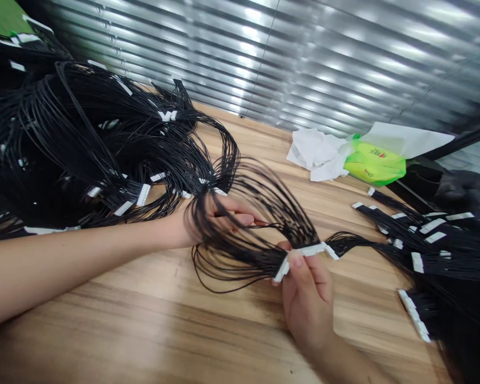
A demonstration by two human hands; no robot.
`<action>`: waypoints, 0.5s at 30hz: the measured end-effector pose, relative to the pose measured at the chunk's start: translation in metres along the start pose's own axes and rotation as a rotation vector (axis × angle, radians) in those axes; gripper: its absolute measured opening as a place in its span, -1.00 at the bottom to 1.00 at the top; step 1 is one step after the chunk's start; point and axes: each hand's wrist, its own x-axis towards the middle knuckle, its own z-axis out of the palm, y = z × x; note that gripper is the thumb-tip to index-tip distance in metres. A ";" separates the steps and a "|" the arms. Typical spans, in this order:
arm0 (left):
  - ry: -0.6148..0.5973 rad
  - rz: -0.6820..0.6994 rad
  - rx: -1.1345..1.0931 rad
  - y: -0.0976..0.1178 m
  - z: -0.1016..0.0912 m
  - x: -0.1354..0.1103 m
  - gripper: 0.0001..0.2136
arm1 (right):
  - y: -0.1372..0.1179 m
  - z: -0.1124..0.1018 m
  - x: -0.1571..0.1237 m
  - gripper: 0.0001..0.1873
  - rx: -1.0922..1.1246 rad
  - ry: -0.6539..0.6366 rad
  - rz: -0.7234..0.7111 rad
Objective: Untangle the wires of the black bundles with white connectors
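Observation:
My left hand (212,218) reaches in from the left, fingers closed around a looped bundle of thin black wires (260,213). My right hand (306,290) comes up from the bottom and pinches a long white connector (304,252) at the end of that same bundle. The wire loops arc between the two hands just above the wooden table (144,320).
A big tangled heap of black wire harnesses with white connectors (72,144) fills the left. More harnesses (432,250) lie at the right. Crumpled white paper (316,154) and a green packet (374,162) sit by the metal shutter (304,53) at the back.

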 end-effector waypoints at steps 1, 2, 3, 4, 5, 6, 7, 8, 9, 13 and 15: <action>-0.020 -0.022 -0.036 -0.002 -0.001 0.002 -0.85 | -0.001 0.000 0.002 -0.72 0.003 0.069 -0.049; -0.027 -0.056 -0.068 -0.004 -0.002 0.003 -0.84 | -0.003 0.001 0.004 -0.74 0.010 0.134 -0.094; -0.008 -0.084 -0.082 -0.006 -0.003 0.004 -0.82 | -0.004 0.001 0.006 -0.76 0.018 0.187 -0.129; 0.026 -0.103 -0.076 -0.006 -0.004 0.004 -0.80 | -0.006 0.002 0.008 -0.78 0.029 0.228 -0.155; 0.061 -0.112 -0.053 -0.006 -0.005 0.003 -0.78 | -0.008 0.003 0.010 -0.79 0.040 0.261 -0.174; 0.090 -0.109 -0.023 -0.006 -0.005 0.003 -0.76 | -0.009 0.003 0.012 -0.80 0.051 0.285 -0.186; 0.109 -0.102 0.007 -0.006 -0.005 0.001 -0.75 | -0.010 0.004 0.013 -0.80 0.059 0.302 -0.195; 0.122 -0.093 0.030 -0.005 -0.005 -0.001 -0.74 | -0.011 0.004 0.014 -0.80 0.062 0.315 -0.203; 0.140 -0.084 0.047 -0.004 -0.005 -0.002 -0.76 | -0.011 0.004 0.015 -0.80 0.062 0.326 -0.213; 0.164 0.050 0.116 0.004 -0.007 -0.008 -0.87 | -0.012 0.003 0.016 -0.81 0.047 0.333 -0.208; 0.103 0.186 0.148 0.008 -0.007 -0.008 -0.84 | -0.012 0.003 0.017 -0.79 0.029 0.333 -0.197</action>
